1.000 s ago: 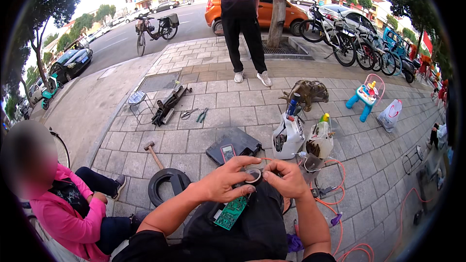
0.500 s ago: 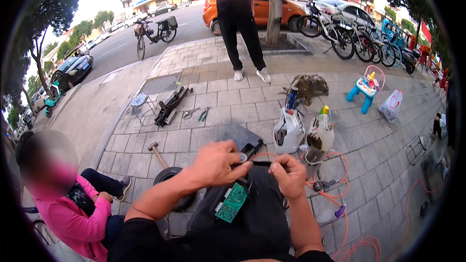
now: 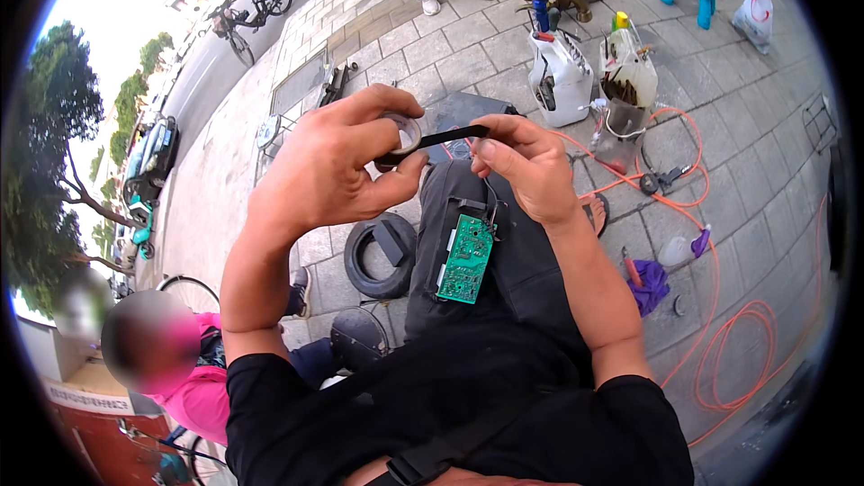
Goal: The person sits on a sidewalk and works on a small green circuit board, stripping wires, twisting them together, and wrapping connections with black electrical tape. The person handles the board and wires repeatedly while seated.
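Observation:
My left hand point(image 3: 328, 166) grips a roll of black tape point(image 3: 408, 137) between thumb and fingers. A pulled-out strip of tape point(image 3: 453, 135) stretches from the roll across to my right hand point(image 3: 531, 171), where thumb and forefinger pinch its free end. Both hands are raised above my lap. Below them a green circuit board point(image 3: 468, 259) rests on my dark trousers, with dark wires at its upper end. A dark grey case point(image 3: 470, 112) lies on the paving beyond the hands, partly hidden by them.
A black tyre point(image 3: 356, 261) lies left of my legs, near a seated person in pink point(image 3: 202, 400). Ahead to the right stand a white jug point(image 3: 569, 85) and a cut-open container point(image 3: 632, 63). An orange hose point(image 3: 705, 157) coils at right, near a purple cloth point(image 3: 652, 283).
My view has tilted down and turned. Both hands now appear higher and farther apart, and a longer strip of tape shows between them. The circuit board stays on my lap.

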A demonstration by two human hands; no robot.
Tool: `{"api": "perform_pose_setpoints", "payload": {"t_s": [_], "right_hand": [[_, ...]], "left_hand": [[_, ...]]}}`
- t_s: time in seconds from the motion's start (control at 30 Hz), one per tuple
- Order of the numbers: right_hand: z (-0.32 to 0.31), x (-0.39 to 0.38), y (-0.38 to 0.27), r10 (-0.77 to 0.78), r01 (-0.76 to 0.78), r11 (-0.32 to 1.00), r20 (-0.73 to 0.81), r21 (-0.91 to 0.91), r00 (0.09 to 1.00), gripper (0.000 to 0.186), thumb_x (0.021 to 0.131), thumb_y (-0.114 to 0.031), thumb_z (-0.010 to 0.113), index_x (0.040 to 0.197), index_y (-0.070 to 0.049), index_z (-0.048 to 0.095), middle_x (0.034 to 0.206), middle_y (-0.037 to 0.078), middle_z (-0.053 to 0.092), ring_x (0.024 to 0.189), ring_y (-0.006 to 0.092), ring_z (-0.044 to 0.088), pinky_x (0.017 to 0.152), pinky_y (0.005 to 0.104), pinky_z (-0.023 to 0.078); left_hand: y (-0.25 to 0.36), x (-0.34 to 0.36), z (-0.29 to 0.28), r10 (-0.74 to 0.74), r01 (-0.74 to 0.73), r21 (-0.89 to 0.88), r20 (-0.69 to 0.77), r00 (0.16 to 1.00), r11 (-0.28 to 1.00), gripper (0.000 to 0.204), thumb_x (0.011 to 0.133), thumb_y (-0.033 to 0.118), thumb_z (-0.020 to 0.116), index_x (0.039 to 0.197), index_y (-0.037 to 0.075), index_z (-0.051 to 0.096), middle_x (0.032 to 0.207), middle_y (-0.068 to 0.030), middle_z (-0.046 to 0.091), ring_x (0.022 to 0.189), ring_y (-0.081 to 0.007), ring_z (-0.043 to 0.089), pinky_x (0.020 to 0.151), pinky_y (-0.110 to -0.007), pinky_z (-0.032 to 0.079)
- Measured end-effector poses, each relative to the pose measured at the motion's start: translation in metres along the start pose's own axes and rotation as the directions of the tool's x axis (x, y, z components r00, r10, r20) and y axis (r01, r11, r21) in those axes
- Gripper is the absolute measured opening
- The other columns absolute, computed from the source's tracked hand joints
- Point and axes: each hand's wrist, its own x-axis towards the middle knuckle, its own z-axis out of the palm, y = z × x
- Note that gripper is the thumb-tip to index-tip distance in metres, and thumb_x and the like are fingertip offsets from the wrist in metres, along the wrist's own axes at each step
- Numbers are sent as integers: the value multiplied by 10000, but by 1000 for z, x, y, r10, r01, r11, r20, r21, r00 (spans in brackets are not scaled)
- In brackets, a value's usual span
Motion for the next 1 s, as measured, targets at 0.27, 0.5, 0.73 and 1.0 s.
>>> {"api": "perform_pose_setpoints", "payload": {"t_s": [0.27,0.5,0.73,1.0], "right_hand": [[-3,1,12,106,-113,987,69,111,992,536,997,-69,745,1501,7,577,1205,67,681,959,147,688,821,273,571],[2,8,2,-157,180,983,332,-38,930,645,944,-25,746,1547,2,521,1501,98,567,1424,173,496,1097,342,470],[31,14,-11,-149,186,962,186,-198,971,404,939,-103,756,1316,31,704,1202,88,756,1147,128,679,983,297,534],[36,11,-16,-127,152,932,97,-328,987,155,992,-48,747,1130,19,770,1013,1,755,913,41,654,786,228,536]], "left_hand": [[9,29,-13,150,-177,173,159,976,969,306,774,54,812,667,32,526,1172,-143,732,890,-329,709,773,-414,570],[14,39,-20,196,-243,156,269,943,957,277,812,77,811,712,29,557,1253,-168,701,968,-364,712,827,-444,571],[18,37,-17,169,-208,103,297,940,973,192,858,99,793,800,23,626,1285,-184,676,1015,-391,696,876,-464,565],[5,31,-14,141,-165,36,364,921,986,178,909,114,759,858,2,630,1148,-190,661,1007,-399,654,856,-465,548]]}}
